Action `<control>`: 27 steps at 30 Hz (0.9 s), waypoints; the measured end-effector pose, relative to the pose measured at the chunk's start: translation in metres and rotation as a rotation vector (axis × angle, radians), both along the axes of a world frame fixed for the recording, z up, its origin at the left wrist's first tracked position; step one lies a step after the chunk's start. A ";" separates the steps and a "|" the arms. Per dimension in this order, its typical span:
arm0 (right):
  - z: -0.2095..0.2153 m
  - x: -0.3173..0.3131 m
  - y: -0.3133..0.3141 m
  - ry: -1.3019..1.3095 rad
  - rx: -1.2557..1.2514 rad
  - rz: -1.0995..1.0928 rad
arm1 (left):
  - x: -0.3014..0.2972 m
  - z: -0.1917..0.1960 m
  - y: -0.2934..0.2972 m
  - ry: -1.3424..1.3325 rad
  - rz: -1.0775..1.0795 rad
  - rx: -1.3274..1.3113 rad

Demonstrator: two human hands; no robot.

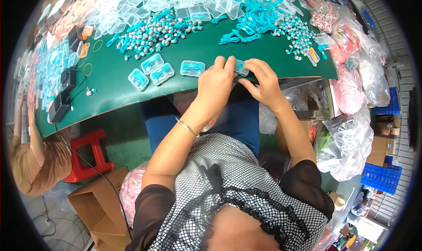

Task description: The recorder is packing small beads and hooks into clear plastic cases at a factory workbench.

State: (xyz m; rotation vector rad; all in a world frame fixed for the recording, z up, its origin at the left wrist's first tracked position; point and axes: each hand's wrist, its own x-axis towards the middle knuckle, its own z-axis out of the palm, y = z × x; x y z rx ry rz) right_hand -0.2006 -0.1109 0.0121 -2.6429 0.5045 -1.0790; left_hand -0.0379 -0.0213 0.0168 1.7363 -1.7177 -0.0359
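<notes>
Both hands are at the near edge of the green table, closed on a small clear plastic case (240, 68) with something teal in it. My left hand (216, 80) grips its left end, the fingertips bent down over it. At the other end, my right hand (265, 81) pinches it between fingers and thumb. Whether its lid is fully closed is hidden by the fingers. Just left of my left hand lies a filled clear case (192, 68) with teal cord inside. Further left sit a few more such cases (161, 74), close together.
Behind are a heap of teal-and-grey small plugs (154, 33), teal cord bundles (259, 20) and piled clear cases (206, 2). More plugs (296, 35) lie at right, beside plastic bags (349, 92). At left are black boxes (59, 106), a red stool (90, 156) and another person's arm (37, 132).
</notes>
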 end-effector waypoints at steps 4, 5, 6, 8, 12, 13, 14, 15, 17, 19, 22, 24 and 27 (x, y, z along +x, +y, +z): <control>-0.001 0.004 -0.010 -0.018 0.168 -0.002 | 0.006 -0.002 -0.007 0.015 -0.024 -0.015; 0.000 0.004 -0.013 -0.002 0.276 -0.010 | 0.007 -0.001 -0.006 0.031 -0.062 -0.037; 0.000 0.004 -0.013 -0.004 0.273 -0.001 | 0.009 0.000 -0.005 0.046 -0.096 -0.059; 0.001 0.006 -0.011 -0.020 0.449 0.046 | 0.017 -0.003 -0.002 0.016 -0.114 -0.078; 0.015 0.020 -0.020 0.152 0.393 0.177 | 0.033 -0.003 0.008 -0.127 -0.110 -0.145; 0.026 0.028 -0.029 0.244 0.441 0.245 | 0.038 -0.003 0.011 -0.190 -0.108 -0.185; 0.033 0.035 -0.042 0.267 0.276 0.340 | 0.041 -0.004 0.014 -0.194 -0.102 -0.189; 0.040 0.046 -0.054 0.195 0.222 0.290 | 0.042 -0.004 0.017 -0.243 -0.045 -0.198; 0.044 0.074 -0.088 0.108 -0.006 0.070 | 0.041 -0.002 0.023 -0.291 0.019 -0.213; 0.031 0.100 -0.124 0.087 -0.181 -0.107 | 0.041 -0.001 0.026 -0.324 0.033 -0.222; 0.023 0.127 -0.145 0.182 -0.270 -0.310 | 0.042 0.001 0.032 -0.291 0.016 -0.228; 0.028 0.129 -0.148 0.298 -0.135 -0.280 | 0.044 -0.002 0.033 -0.299 0.041 -0.231; 0.029 0.123 -0.137 0.134 -0.148 -0.168 | 0.048 0.008 0.032 -0.163 0.010 -0.196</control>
